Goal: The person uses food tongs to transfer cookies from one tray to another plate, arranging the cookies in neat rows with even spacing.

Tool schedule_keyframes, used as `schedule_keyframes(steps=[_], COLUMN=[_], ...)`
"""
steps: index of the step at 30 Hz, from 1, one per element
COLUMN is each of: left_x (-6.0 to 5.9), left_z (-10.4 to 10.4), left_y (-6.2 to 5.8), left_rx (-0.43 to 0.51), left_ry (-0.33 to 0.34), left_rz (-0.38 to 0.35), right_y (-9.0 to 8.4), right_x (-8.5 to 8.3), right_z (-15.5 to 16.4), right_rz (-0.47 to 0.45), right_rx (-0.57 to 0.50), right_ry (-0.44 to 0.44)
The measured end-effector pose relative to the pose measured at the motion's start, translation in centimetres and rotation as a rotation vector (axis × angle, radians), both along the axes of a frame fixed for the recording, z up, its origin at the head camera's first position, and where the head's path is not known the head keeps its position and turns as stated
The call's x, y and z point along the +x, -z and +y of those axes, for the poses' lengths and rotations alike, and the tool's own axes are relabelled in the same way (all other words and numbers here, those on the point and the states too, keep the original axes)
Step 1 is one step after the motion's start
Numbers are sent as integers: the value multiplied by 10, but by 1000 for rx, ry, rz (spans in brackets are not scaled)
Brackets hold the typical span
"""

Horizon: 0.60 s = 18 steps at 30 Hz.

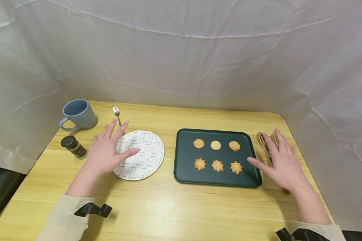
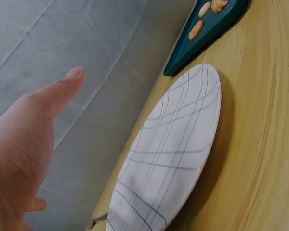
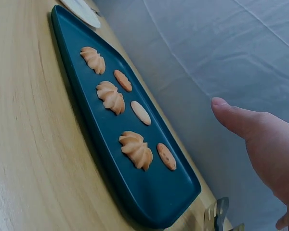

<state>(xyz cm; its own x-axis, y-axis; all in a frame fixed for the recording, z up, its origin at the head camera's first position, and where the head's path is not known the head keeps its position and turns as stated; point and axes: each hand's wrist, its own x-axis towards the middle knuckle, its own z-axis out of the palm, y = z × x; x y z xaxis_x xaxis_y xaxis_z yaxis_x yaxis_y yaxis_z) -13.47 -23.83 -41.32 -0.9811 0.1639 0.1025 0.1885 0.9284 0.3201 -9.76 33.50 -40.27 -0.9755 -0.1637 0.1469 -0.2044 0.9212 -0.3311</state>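
Note:
My left hand (image 1: 104,152) is spread over the left side of a white plate (image 1: 147,157) with a blue checked pattern. Its fingers are straight and grip nothing. A fork (image 1: 117,113) lies behind the plate, its handle partly hidden. On the right, my right hand (image 1: 285,165) hovers with fingers apart over metal tongs (image 1: 263,142), which it partly covers. Its thumb overlaps the right edge of a dark green tray (image 1: 185,175). The tray bears a back row of round cookies (image 1: 215,145) and a front row of ridged, flower-shaped cookies (image 3: 136,150).
A blue mug (image 1: 85,117) stands at the back left, its handle turned left. In front of it is a spice jar (image 1: 75,147) with a black lid. Pale cloth (image 1: 181,67) hangs behind and beside the wooden table (image 1: 157,211).

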Motion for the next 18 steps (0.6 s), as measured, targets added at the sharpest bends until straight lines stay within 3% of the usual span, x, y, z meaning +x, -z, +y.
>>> schedule_keyframes(steps=[8, 18], left_x=[4, 5], left_z=[-15, -23], left_y=[5, 12], left_rx=[37, 99], left_ry=[-27, -80], left_rz=[-29, -74], right_y=[7, 20], right_x=[-3, -5], right_z=[13, 35], right_rz=[-44, -15], right_rx=[-55, -99], right_ry=[45, 90])
